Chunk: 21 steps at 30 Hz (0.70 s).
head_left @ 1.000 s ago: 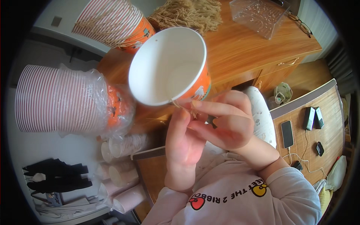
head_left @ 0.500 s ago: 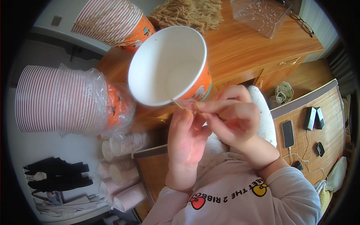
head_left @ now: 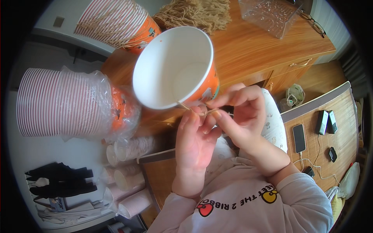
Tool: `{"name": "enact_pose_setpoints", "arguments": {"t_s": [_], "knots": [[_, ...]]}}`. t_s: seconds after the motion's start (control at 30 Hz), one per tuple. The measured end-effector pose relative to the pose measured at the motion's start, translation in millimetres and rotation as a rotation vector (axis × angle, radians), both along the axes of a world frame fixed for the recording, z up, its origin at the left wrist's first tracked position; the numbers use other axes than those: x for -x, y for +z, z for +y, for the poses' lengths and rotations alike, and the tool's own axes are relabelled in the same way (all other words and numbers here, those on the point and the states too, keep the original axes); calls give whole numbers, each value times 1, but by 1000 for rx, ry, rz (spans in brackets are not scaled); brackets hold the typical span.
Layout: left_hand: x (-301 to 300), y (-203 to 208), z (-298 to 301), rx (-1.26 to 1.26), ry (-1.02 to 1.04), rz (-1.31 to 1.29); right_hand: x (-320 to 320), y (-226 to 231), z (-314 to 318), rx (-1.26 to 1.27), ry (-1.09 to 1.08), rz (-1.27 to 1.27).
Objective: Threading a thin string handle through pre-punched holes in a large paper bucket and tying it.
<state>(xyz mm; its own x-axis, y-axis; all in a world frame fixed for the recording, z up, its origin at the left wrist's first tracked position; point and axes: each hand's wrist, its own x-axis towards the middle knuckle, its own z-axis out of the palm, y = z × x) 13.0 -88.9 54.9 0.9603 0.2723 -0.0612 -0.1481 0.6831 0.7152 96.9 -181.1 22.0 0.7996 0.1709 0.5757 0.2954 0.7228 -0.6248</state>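
Note:
A large paper bucket (head_left: 163, 66), white inside and orange outside, lies tilted at the table's edge with its mouth toward me. A thin tan cord (head_left: 184, 105) runs from its near rim to my fingers. My left hand (head_left: 195, 141) pinches this cord between thumb and fingertips, palm turned up. On the right, my right hand (head_left: 244, 116) has its thumb against the cord, and its index finger is bent just above. Between the two thumbs the cord appears looped or knotted. The fingers partly hide it.
Stacked buckets with cords (head_left: 116, 25) and a plastic-wrapped stack (head_left: 58, 103) stand left. A bundle of tan cords (head_left: 194, 15), a clear box (head_left: 270, 17) and glasses (head_left: 316, 27) lie on the wooden table (head_left: 248, 46). A phone (head_left: 298, 138) lies on the mat at right.
My right index finger has lifted a little from the thumb, and more of the cord shows between my hands. The bucket has barely moved.

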Motion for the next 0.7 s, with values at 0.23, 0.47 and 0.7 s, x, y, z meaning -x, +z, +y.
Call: {"name": "enact_pose_setpoints", "arguments": {"t_s": [0.23,0.47,0.7], "knots": [[-2,7,-4,33,46,61,-2,-5,3,94,-1,-107],[4,-6,4,-53,75,-8,-9,-1,-2,241,-377,-365],[1,-8,6,-202,77,-14,-4,1,-2,238,-491,-436]]}}
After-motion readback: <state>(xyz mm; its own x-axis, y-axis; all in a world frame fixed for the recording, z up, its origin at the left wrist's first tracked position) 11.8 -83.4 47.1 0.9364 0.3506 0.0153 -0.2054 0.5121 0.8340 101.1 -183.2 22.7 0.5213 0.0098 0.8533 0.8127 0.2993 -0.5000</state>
